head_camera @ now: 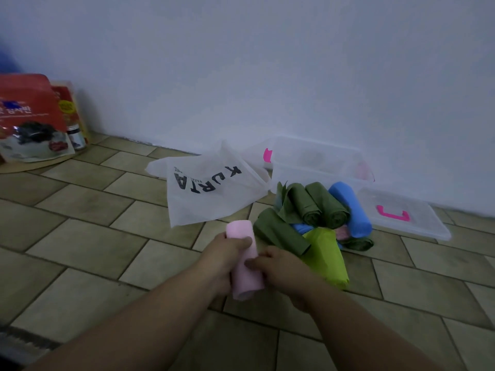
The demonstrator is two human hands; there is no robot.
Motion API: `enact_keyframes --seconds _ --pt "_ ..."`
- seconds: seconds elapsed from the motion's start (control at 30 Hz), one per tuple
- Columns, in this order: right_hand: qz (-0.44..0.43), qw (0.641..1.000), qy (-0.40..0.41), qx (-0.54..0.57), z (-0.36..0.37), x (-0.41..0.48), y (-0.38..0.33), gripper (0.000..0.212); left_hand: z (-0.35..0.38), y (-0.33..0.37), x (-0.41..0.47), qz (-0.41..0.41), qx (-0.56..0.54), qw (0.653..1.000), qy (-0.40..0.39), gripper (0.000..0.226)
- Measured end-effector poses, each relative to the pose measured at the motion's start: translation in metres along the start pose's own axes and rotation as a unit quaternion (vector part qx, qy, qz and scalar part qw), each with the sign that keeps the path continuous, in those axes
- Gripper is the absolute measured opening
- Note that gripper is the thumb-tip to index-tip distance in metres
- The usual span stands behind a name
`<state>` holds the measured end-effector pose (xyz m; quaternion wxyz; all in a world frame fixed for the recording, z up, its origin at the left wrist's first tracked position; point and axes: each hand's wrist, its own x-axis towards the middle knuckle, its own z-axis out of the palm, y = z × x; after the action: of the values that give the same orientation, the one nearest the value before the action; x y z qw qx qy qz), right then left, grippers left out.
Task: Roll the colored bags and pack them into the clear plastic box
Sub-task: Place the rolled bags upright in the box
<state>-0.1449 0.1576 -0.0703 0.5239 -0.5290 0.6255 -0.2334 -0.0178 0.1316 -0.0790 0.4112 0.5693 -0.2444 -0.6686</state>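
Nearest, both bare forearms reach forward over the beige tiled floor (pixel 80 236); the left hand (pixel 227 254) has its fingers curled over the upper part of a pale pink rolled plastic bag (pixel 247 279), and the right hand (pixel 281 269) pinches the same roll at its middle from the other side, so the roll is held between the two hands just above the floor, its long axis pointing away from the person. Just beyond the right hand lies a heap of bags on the floor: a lime green plastic bag (pixel 325 258), flattened and only loosely folded; a dark green roll (pixel 278 235) touching it; two more dark green rolls (pixel 321 207) side by side behind; a sky-blue roll (pixel 351 207) leaning at the right of the heap. Left of the heap sits a crumpled white fabric bag with black lettering (pixel 209 191). Farther back, against the pale wall, stands the clear plastic box (pixel 294 175), open, with a bright pink latch (pixel 267 155) at its left end; what lies inside cannot be made out through its cloudy walls. Its clear flat lid with a pink handle (pixel 428 223) rests on the floor to the right, near the blue roll. Far left, red printed food packets (pixel 29 116) lean against the wall.
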Motion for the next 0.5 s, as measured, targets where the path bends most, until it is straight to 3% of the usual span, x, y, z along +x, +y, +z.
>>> enact_keyframes --seconds 0.07,0.13,0.27,0.4,0.5 --pt "0.019 0.983 -0.028 0.182 -0.011 0.005 0.000 0.018 0.004 0.010 0.000 0.003 -0.016 0.999 -0.051 0.041" --pt "0.020 0.964 -0.055 0.258 -0.021 0.009 -0.002 0.015 0.012 0.023 0.001 0.016 0.009 0.997 -0.080 0.045" --pt "-0.038 0.971 -0.051 0.230 -0.047 0.027 -0.020 0.020 0.037 0.059 0.010 0.042 0.078 0.988 -0.125 0.048" --pt "-0.120 0.978 0.022 0.169 -0.096 0.060 -0.065 0.028 0.072 0.123 0.039 0.118 0.104 0.972 -0.175 0.045" --pt "-0.166 0.965 0.083 0.185 -0.142 0.097 -0.102 0.028 0.101 0.172 0.072 0.198 0.142 0.952 -0.186 0.057"
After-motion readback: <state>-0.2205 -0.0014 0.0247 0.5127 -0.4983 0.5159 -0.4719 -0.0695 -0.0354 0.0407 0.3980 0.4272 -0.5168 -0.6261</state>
